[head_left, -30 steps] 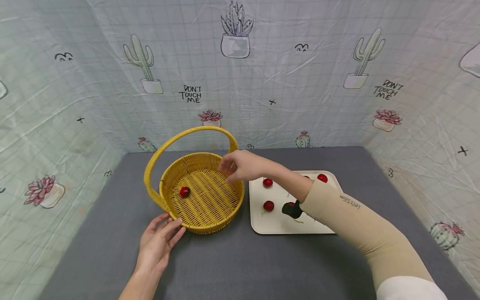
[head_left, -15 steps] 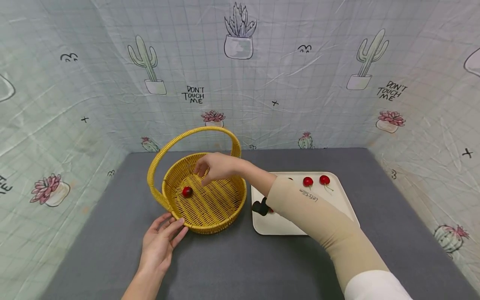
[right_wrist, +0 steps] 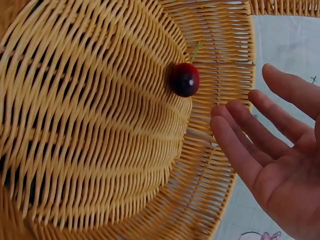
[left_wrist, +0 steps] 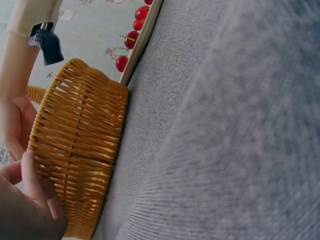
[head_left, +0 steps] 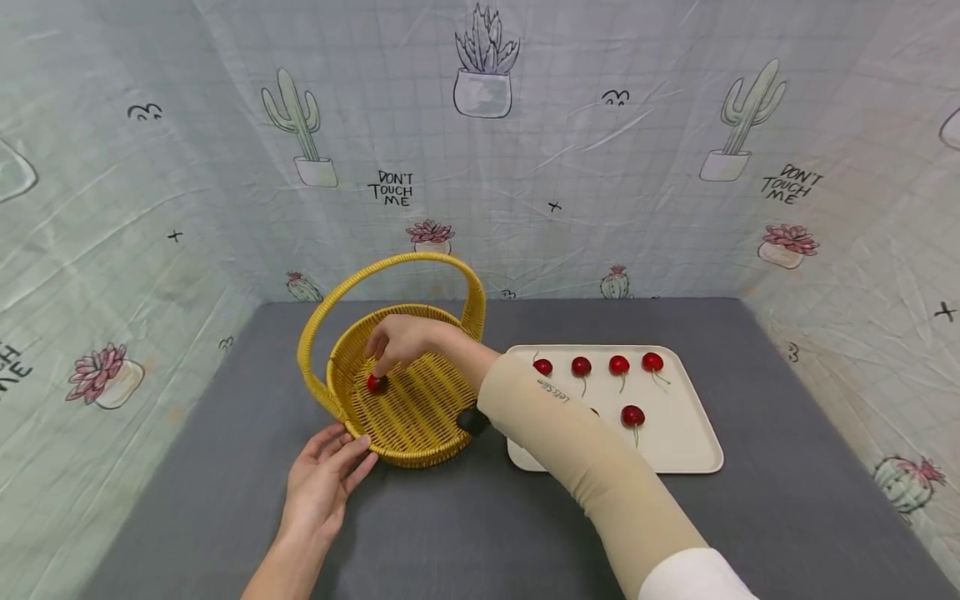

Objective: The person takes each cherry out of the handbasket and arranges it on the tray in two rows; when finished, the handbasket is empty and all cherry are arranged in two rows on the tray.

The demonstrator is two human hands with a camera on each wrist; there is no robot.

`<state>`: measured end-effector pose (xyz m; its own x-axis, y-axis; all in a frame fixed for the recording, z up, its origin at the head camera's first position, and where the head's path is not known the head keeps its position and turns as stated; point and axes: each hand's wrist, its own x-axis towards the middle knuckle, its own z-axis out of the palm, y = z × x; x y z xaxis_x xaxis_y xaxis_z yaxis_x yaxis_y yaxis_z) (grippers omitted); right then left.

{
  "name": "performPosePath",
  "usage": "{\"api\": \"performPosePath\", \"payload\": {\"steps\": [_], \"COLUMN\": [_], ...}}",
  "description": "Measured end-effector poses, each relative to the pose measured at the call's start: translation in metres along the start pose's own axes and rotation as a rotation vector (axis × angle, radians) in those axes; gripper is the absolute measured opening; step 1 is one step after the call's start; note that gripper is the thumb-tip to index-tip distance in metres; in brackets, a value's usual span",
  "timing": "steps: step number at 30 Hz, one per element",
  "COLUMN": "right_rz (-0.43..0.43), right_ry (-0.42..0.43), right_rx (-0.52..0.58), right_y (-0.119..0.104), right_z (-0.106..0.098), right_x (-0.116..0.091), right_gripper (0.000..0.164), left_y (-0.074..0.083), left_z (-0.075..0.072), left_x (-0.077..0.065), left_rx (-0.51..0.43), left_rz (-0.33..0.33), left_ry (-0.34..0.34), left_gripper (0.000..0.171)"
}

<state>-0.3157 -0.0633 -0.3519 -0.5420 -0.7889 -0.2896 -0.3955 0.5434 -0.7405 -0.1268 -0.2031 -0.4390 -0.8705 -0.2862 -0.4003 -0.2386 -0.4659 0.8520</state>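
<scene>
A yellow wicker basket (head_left: 420, 417) with an arched handle stands on the left of the table. My left hand (head_left: 322, 483) rests against its front left side, fingers fairly straight, fingertips at the rim and outer wall. Inside the basket lies one dark red cherry (right_wrist: 185, 80) with a green stem. My right hand (head_left: 401, 340) is over the basket floor, reaching in from the right. In the right wrist view its fingers (right_wrist: 240, 145) are spread and hold nothing, with a gap between them and the cherry. In the head view the fingertips partly cover that cherry.
A cream tray (head_left: 690, 433) stands right of the basket, bearing several red cherries (head_left: 618, 365) with stems. The right forearm's beige sleeve (head_left: 570, 433) crosses over it and hides part. Grey cloth (head_left: 450, 533) covers the table; patterned fabric (head_left: 555, 150) hangs behind and at the sides.
My right hand has moved left from the basket's right rim and down toward the cherry inside. More of the tray's cherries show as the arm shifts left. The left hand stays at the basket.
</scene>
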Motion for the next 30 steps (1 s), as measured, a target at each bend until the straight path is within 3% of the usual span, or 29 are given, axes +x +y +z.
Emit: {"api": "performPosePath", "payload": {"steps": [11,20,30], "right_rz": [0.055,0.168,0.184], "right_ry": [0.004,0.013,-0.001], "right_rx": [-0.060,-0.092,-0.112], "right_y": [0.000,0.013,0.018], "right_z": [0.012,0.019,0.022], "right_x": [0.022,0.030,0.036], "right_gripper": [0.038,0.035,0.036], "left_y": [-0.002,-0.002,-0.003], "left_z": [-0.001,-0.003,-0.002], "left_x": [0.001,0.001,0.001], "left_rx": [-0.001,0.013,0.003], "left_rz": [0.001,-0.004,-0.009], "left_ry": [0.003,0.006,0.001], "left_gripper": [0.041,0.041,0.042]}}
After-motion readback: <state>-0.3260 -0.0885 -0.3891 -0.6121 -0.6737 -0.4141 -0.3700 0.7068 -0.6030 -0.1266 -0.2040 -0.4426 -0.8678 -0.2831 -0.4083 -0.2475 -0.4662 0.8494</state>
